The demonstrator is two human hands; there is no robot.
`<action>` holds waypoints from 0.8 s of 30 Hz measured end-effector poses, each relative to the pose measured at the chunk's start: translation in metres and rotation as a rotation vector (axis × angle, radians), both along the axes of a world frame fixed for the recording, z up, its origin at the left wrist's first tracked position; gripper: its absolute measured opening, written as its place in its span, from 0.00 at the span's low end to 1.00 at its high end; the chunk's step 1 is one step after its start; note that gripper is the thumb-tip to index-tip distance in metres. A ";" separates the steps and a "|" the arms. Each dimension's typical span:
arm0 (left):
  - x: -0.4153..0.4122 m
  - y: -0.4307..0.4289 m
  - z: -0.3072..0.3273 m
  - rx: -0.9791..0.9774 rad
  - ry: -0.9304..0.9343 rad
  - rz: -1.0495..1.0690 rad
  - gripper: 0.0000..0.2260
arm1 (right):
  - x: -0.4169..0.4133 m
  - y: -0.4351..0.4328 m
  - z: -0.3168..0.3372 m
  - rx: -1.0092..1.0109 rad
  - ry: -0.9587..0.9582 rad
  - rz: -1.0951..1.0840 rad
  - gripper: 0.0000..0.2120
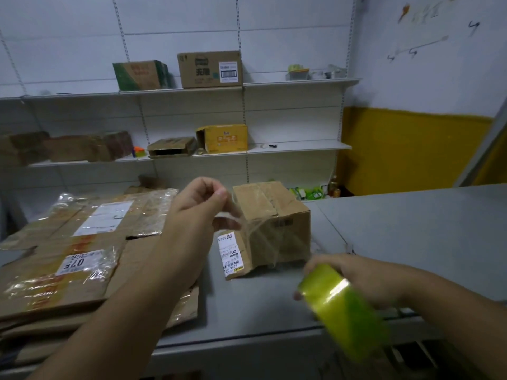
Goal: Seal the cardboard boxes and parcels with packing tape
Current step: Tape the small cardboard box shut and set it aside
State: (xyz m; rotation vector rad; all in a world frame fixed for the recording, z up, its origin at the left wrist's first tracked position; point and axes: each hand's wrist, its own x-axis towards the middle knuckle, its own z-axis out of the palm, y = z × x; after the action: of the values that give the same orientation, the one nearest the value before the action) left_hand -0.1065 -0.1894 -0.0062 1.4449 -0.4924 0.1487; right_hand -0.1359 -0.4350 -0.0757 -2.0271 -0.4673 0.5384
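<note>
Clear tape end (233,215) pinched, left grip (197,207); roll (338,303) held, right grip (365,278)

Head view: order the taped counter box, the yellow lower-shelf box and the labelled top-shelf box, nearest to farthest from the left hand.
1. The taped box, just right of the left hand.
2. The yellow box, on the lower shelf behind.
3. The labelled box, on the top shelf.

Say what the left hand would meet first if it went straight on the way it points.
Most likely the box, just beyond the left hand, which pinches the tape; depth is hard to judge.
</note>
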 end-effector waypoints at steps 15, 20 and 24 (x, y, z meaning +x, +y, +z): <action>0.000 -0.027 0.030 0.339 -0.103 -0.113 0.08 | -0.006 0.053 -0.018 0.550 -0.008 -0.026 0.19; 0.012 -0.014 0.030 0.362 -0.103 -0.012 0.07 | -0.009 0.046 -0.009 0.398 -0.104 -0.036 0.08; 0.019 -0.001 0.022 0.334 -0.082 0.076 0.07 | -0.008 0.022 0.003 0.335 -0.044 -0.099 0.12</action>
State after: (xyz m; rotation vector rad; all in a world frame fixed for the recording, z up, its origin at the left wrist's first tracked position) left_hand -0.0871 -0.1908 0.0160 1.7912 -0.5474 0.1935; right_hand -0.1437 -0.4128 -0.0726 -1.7321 -0.4489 0.3303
